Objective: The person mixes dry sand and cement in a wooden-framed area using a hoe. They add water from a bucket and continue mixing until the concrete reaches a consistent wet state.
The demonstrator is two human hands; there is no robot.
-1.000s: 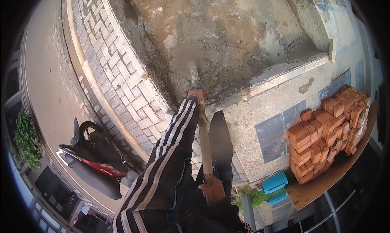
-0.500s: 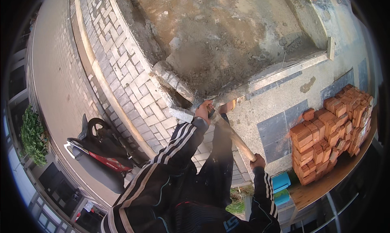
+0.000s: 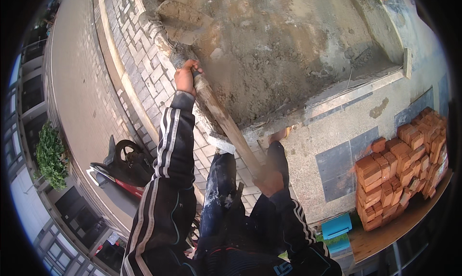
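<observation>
My left hand [image 3: 186,77] grips a long wooden tool handle [image 3: 226,124] near its far end, arm stretched out in a dark sleeve with white stripes. My right hand [image 3: 269,179] holds the same handle at its near end, close to my body. The handle runs from my right hand up and left to a pile of wet grey-brown mortar [image 3: 279,45]. The tool's head is buried at the pile's left edge by a lump [image 3: 180,16] of the mix and cannot be seen. My dusty trouser legs [image 3: 219,184] stand just below the pile.
A stack of red bricks [image 3: 404,165] stands at the right on a wooden board. Grey block paving [image 3: 144,69] with a kerb runs along the left. A parked red scooter [image 3: 120,167] and a green shrub [image 3: 50,155] lie at lower left. Blue boxes [image 3: 337,228] sit near my right side.
My left hand has moved up and left along with the handle, reaching farther toward the pile's left edge. The right hand has risen with the near end of the handle.
</observation>
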